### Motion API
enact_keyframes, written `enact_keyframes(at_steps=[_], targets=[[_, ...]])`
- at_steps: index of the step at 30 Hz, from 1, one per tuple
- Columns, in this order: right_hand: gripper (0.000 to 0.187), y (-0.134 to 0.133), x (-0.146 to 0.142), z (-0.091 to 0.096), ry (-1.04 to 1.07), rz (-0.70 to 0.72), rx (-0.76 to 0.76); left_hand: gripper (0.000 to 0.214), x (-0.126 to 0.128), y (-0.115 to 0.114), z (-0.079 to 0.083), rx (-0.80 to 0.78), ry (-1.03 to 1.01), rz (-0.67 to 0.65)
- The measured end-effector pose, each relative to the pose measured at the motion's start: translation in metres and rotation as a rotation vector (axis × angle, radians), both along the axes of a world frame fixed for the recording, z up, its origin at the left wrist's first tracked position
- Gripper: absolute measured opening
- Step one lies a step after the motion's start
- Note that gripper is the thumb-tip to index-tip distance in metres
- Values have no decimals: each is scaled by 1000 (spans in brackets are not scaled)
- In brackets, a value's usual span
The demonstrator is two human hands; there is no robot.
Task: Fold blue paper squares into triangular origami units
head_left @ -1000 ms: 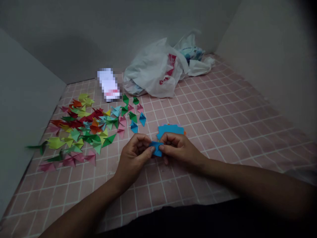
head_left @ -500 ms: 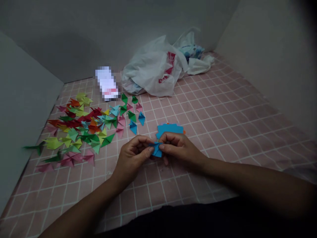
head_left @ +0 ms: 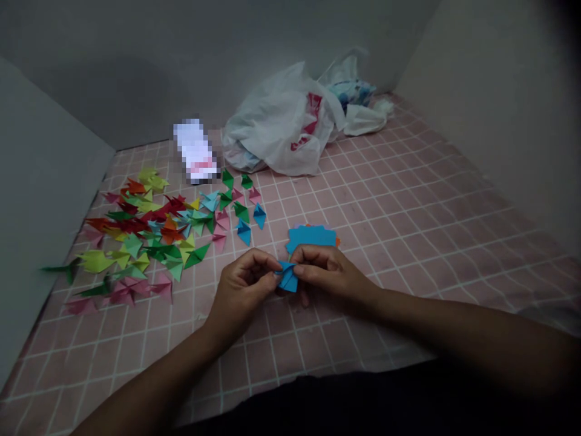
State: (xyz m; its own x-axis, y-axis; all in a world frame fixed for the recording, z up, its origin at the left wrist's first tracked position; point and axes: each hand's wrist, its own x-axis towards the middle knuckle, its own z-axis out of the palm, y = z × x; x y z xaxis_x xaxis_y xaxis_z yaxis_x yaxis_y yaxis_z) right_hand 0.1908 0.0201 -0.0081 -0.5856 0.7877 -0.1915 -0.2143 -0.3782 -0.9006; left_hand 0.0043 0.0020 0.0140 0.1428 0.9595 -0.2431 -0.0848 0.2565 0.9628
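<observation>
Between my two hands is a small piece of folded blue paper, creased, with a flap on its upper side. My left hand pinches its left edge between thumb and forefinger. The thumb and forefinger of my right hand close on its upper right corner. Just beyond the hands lies a stack of paper sheets, blue on top, with orange and purple corners peeking out. To the left, several folded paper pieces in red, green, yellow, pink and blue lie spread over the pink checked cloth.
A phone with a lit, blurred screen lies behind the folded pieces. Near the back wall sit a crumpled white plastic bag with red print and a blue-and-white packet. Walls border the cloth at the left, back and right.
The blue paper has turned slightly in my fingers and its lower part has come down a little, so more of its folded face shows. Both hands stay in nearly the same place.
</observation>
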Motion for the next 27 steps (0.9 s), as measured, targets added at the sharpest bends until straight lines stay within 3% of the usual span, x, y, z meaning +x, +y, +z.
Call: enact_keyframes(at_steps=[5,13,18,27], targets=[[32,-1,-1,-2,-1,10,-10,10,1,0,1,45,0,-51],[29,-2,-2,0,-40,-19,-26,8,-2,-2,-6,23,-94,-74],[27,-3,-4,6,-101,-87,55,10,-3,-3,-10,-27,-159,-101],[25,-4,-5,8,-162,-108,66,15,0,-3,-8,-20,-154,-73]])
